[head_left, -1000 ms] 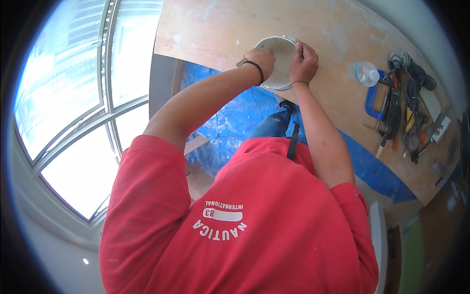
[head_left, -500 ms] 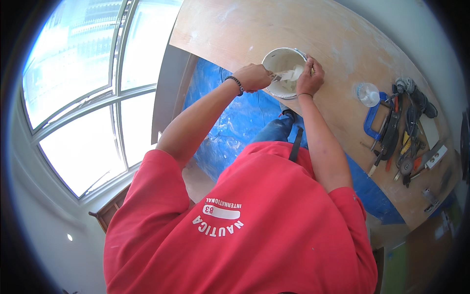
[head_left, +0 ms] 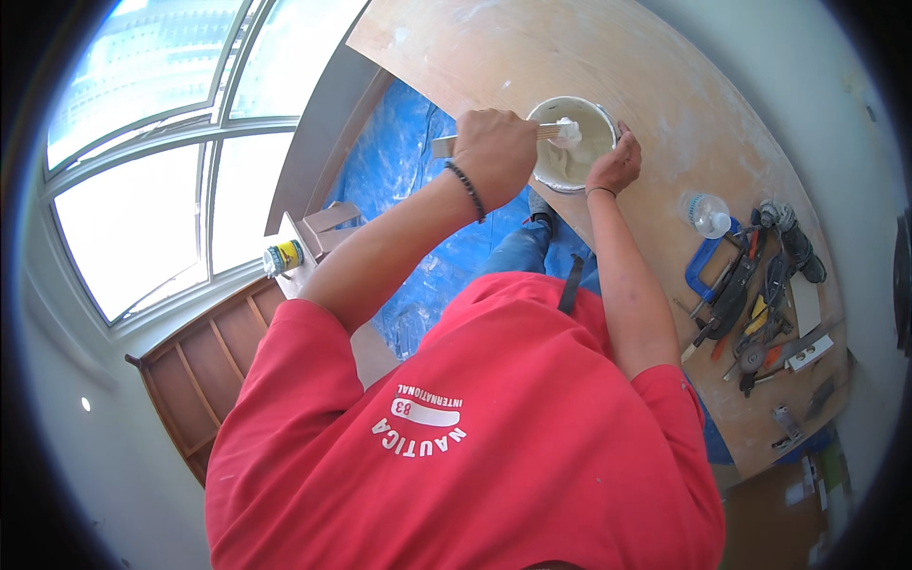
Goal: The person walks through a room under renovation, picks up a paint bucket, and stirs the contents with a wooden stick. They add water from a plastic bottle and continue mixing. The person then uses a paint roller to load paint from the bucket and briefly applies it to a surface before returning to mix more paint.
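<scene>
My left hand [head_left: 492, 157] is closed on a flat scraper-like tool [head_left: 444, 147], whose far end carries a lump of white paste [head_left: 568, 133] over the bucket. My right hand [head_left: 616, 161] grips the right side of the white bucket [head_left: 562, 104], which has pale, creamy material inside and stands near the edge of the wooden board [head_left: 684, 114]. On the board, right of that hand, lie a clear plastic bottle [head_left: 709, 217], a blue clamp [head_left: 700, 271], a power tool [head_left: 798, 252] and several hand tools.
Blue sheeting [head_left: 399, 142] covers the floor beside my leg [head_left: 518, 252]. At left are a bright window [head_left: 171, 228], a yellow-labelled tub [head_left: 283, 256] on a pale surface and a wooden furniture piece [head_left: 204, 370]. A white wall [head_left: 836, 161] runs along the right.
My left hand has risen from inside the bucket, bringing the tool and paste up to its rim. My right hand stays on the bucket. The view has shifted, showing more at left.
</scene>
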A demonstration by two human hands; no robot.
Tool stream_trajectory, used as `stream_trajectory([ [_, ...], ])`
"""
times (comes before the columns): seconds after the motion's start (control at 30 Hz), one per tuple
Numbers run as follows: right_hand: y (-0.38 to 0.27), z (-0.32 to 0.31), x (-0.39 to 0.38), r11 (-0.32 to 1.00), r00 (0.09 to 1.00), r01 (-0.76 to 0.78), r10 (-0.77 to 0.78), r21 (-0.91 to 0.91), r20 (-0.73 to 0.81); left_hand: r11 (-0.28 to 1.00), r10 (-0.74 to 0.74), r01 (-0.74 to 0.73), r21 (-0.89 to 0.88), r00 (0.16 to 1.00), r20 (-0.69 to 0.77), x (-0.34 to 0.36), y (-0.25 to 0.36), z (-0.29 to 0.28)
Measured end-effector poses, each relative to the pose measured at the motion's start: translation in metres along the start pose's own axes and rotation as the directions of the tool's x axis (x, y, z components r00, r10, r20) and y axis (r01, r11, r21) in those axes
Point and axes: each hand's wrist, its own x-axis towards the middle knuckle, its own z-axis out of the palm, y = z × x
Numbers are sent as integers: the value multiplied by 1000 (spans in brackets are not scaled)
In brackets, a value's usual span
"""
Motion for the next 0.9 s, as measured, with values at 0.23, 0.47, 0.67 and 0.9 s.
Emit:
stream_trajectory([
  [0.23,3,-1,12,997,996,-72,73,-25,55,994,10,-12,113,1000,17,42,41,71],
  [0.47,4,-22,22,994,966,-23,49,-102,252,980,34,-154,-126,754,-656,-33,15,118],
  [0.67,-51,-66,-21,833,791,544,-473,-94,388,816,-388,133,-563,848,-361,-226,-48,252],
  [0.9,-68,-56,-171,880,233,458,-251,121,939,-258,-142,753,-606,591,794,-402,-18,470],
])
